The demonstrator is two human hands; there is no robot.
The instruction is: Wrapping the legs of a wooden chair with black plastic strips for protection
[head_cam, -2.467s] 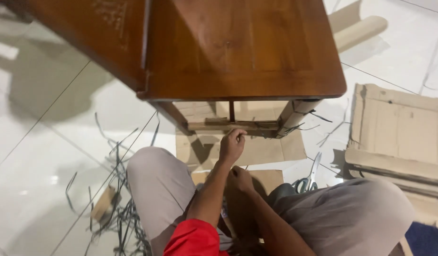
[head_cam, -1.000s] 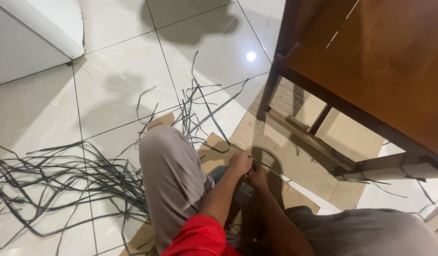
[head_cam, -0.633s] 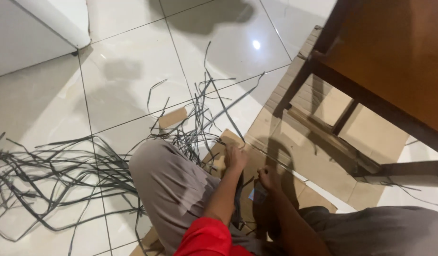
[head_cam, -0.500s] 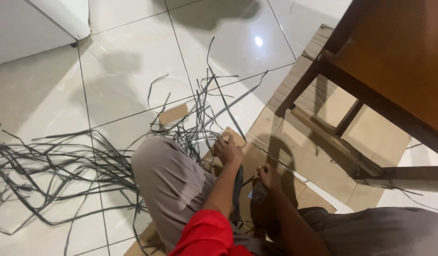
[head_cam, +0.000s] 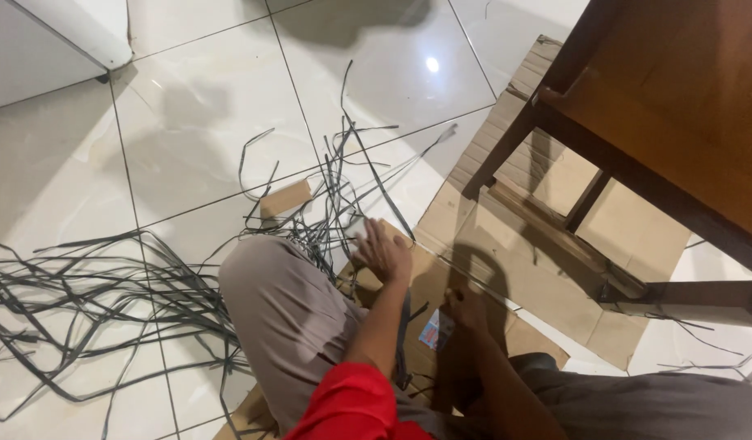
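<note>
I sit on the tiled floor with my knees bent. My left hand (head_cam: 382, 249) reaches forward past my left knee, fingers spread, over the near end of a tangle of thin dark strips (head_cam: 327, 220) and the edge of flattened cardboard (head_cam: 547, 277). My right hand (head_cam: 466, 306) rests lower on the cardboard between my legs, fingers curled; whether it holds anything is not visible. A small blue-and-white packet (head_cam: 435, 330) lies just beside it.
A dark wooden table (head_cam: 677, 98) stands at the right, its legs on the cardboard. A large heap of dark strips (head_cam: 74, 301) spreads over the white tiles at the left. A small cardboard scrap (head_cam: 285, 199) lies among them. A white wall edge (head_cam: 66, 33) is top left.
The view swung from the table's underside left to the floor. My left hand left my right hand and stretched out toward the strips, opening its fingers. The right hand stayed low.
</note>
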